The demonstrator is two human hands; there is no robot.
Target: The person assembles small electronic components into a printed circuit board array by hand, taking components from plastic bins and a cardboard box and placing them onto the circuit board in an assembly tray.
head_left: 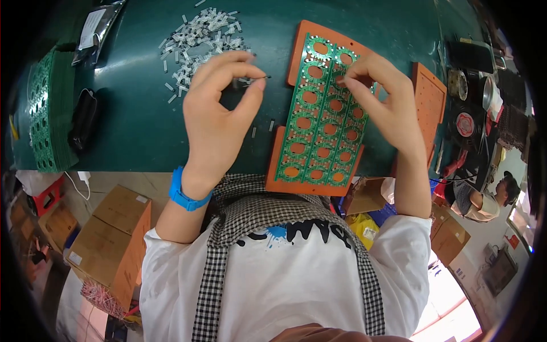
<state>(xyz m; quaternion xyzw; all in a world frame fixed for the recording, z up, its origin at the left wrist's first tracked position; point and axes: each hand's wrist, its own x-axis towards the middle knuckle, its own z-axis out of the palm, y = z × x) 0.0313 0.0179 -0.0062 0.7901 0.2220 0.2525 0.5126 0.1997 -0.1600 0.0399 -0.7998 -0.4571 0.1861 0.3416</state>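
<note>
A green circuit board panel (312,126) with rows of round cut-outs lies on an orange-brown fixture plate (310,187). My right hand (384,94) is over the panel's upper right part, thumb and forefinger pinched close to the board. Whatever sits between those fingertips is too small to make out. My left hand (219,105) is left of the panel, in front of a pile of small clear strip-like parts (208,28). Its thumb and forefinger pinch a tiny part (268,77) whose dark end sticks out. Two loose strips (272,125) lie between that hand and the panel.
A stack of green circuit panels (48,114) stands at the far left, beside a black pouch (85,118) and a plastic bag (98,31). Another orange-brown plate (428,94) is to the right, near a tape roll (464,123). Cardboard boxes (108,236) stand below the table.
</note>
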